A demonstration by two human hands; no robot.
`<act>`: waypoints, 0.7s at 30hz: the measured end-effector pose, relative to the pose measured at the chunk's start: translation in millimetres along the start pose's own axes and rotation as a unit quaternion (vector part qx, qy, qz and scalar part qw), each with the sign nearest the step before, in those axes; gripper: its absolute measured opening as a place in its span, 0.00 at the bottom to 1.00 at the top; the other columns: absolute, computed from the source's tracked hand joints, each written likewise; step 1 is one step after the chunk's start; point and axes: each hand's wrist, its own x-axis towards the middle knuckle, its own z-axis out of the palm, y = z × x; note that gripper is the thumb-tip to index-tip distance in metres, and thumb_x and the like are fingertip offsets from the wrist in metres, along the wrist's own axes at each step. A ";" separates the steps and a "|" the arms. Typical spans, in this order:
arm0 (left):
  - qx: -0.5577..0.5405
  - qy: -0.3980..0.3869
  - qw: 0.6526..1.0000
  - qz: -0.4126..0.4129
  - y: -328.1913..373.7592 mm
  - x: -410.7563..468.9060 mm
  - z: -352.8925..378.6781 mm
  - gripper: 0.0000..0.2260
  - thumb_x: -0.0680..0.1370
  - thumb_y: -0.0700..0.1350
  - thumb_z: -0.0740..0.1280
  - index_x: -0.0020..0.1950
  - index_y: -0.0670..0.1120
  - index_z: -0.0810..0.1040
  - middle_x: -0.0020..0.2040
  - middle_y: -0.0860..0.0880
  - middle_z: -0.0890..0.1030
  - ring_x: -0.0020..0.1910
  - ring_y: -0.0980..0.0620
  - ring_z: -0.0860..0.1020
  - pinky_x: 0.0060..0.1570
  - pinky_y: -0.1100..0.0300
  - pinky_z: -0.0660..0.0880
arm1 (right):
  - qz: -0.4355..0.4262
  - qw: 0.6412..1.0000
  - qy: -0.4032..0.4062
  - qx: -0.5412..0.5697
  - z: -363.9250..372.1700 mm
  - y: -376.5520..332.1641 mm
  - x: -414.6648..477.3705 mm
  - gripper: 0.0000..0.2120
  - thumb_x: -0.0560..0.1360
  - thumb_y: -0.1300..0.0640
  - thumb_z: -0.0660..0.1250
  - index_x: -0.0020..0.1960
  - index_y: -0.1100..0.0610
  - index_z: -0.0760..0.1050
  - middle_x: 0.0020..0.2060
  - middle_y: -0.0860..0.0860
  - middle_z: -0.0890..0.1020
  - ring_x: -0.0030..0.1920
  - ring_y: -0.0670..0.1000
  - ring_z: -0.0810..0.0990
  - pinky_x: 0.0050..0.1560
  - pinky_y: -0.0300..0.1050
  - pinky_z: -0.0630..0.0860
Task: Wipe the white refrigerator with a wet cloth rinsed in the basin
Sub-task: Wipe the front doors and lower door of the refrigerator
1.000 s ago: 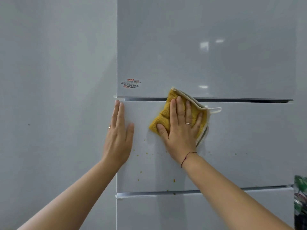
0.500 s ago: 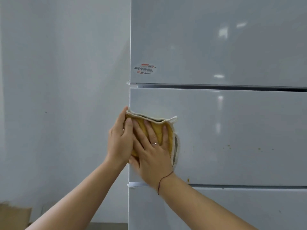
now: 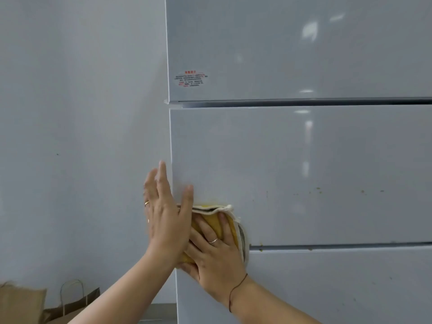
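The white refrigerator point(image 3: 304, 160) fills the right of the view, with a top door, a middle drawer and a lower drawer. My right hand point(image 3: 215, 251) presses a yellow cloth point(image 3: 215, 218) with a white edge flat against the lower left corner of the middle drawer, fingers spread. My left hand point(image 3: 164, 216) stays at the refrigerator's left edge with straight fingers, its palm overlapping the cloth's left side. Small brown spots point(image 3: 318, 189) dot the middle drawer to the right of the cloth.
A plain grey wall point(image 3: 81, 136) stands left of the refrigerator. A brown paper bag point(image 3: 70, 307) with handles and a piece of cardboard point(image 3: 21, 305) sit on the floor at the lower left. A red-printed sticker point(image 3: 191, 78) is on the top door.
My right hand has moved the cloth from the top of the middle drawer down and left to its lower left corner. The spots there no longer show. My left hand slid down the edge.
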 end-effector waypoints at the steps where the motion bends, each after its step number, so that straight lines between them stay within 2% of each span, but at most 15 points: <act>1: 0.037 0.006 0.998 0.045 1.0 -3.2 4.9 0.27 0.81 0.59 0.54 0.78 0.59 0.48 0.78 0.55 0.48 0.76 0.50 0.51 0.73 0.51 0.50 | 0.013 1.000 0.004 0.001 -3.0 6.4 -1.6 0.28 0.74 0.36 0.62 0.71 0.46 0.67 0.73 0.43 0.66 0.77 0.50 0.55 0.74 0.62 0.49; 3: 0.098 0.009 0.985 0.141 0.6 -7.7 11.2 0.26 0.80 0.60 0.51 0.78 0.58 0.51 0.79 0.54 0.44 0.78 0.51 0.45 0.74 0.50 0.45 | 0.037 0.999 0.029 0.000 -10.0 20.7 -2.9 0.30 0.74 0.37 0.63 0.73 0.46 0.65 0.74 0.44 0.64 0.76 0.50 0.57 0.74 0.63 0.49; 5: 0.152 -0.006 0.964 0.218 -0.2 -13.2 19.2 0.27 0.80 0.60 0.49 0.78 0.53 0.56 0.79 0.49 0.48 0.78 0.49 0.45 0.75 0.48 0.43 | 0.056 0.998 0.042 -0.003 -17.6 38.4 -6.3 0.31 0.74 0.37 0.63 0.74 0.46 0.63 0.74 0.44 0.63 0.76 0.50 0.58 0.73 0.64 0.49; 8: 0.202 -0.049 0.934 0.290 -0.9 -20.5 28.9 0.31 0.80 0.65 0.46 0.79 0.50 0.53 0.79 0.46 0.52 0.78 0.46 0.47 0.75 0.44 0.44 | 0.074 0.996 0.043 -0.015 -29.4 64.7 -10.1 0.33 0.74 0.35 0.62 0.75 0.45 0.61 0.75 0.45 0.61 0.76 0.51 0.57 0.73 0.66 0.50; 11: 0.249 -0.060 0.916 0.310 -3.9 -22.7 38.2 0.36 0.77 0.69 0.47 0.79 0.51 0.49 0.79 0.47 0.53 0.78 0.43 0.48 0.73 0.38 0.44 | 0.090 0.995 0.040 -0.034 -40.1 93.5 -15.4 0.34 0.73 0.33 0.60 0.75 0.45 0.61 0.75 0.46 0.61 0.76 0.52 0.57 0.72 0.66 0.50; 14: 0.297 -0.057 0.904 0.302 -6.8 -23.5 43.1 0.40 0.74 0.71 0.50 0.79 0.50 0.52 0.79 0.45 0.51 0.78 0.41 0.47 0.73 0.36 0.43 | 0.113 0.992 0.026 -0.047 -51.4 123.8 -22.5 0.35 0.73 0.30 0.57 0.75 0.45 0.60 0.76 0.46 0.60 0.76 0.52 0.56 0.72 0.67 0.49; 17: 0.303 -0.058 0.904 0.295 -6.2 -24.3 45.8 0.41 0.72 0.70 0.53 0.78 0.48 0.55 0.79 0.45 0.50 0.78 0.41 0.46 0.72 0.36 0.41 | 0.139 0.988 0.008 -0.059 -61.4 156.4 -36.9 0.36 0.72 0.30 0.57 0.76 0.45 0.58 0.76 0.47 0.57 0.77 0.52 0.52 0.72 0.69 0.48; 21: 0.301 -0.053 0.910 0.279 -1.2 -28.8 50.2 0.41 0.70 0.69 0.54 0.78 0.48 0.55 0.80 0.46 0.49 0.78 0.41 0.46 0.71 0.33 0.42 | 0.193 0.979 -0.006 -0.065 -73.2 198.8 -61.9 0.37 0.73 0.28 0.51 0.77 0.44 0.51 0.77 0.45 0.51 0.77 0.53 0.49 0.72 0.68 0.45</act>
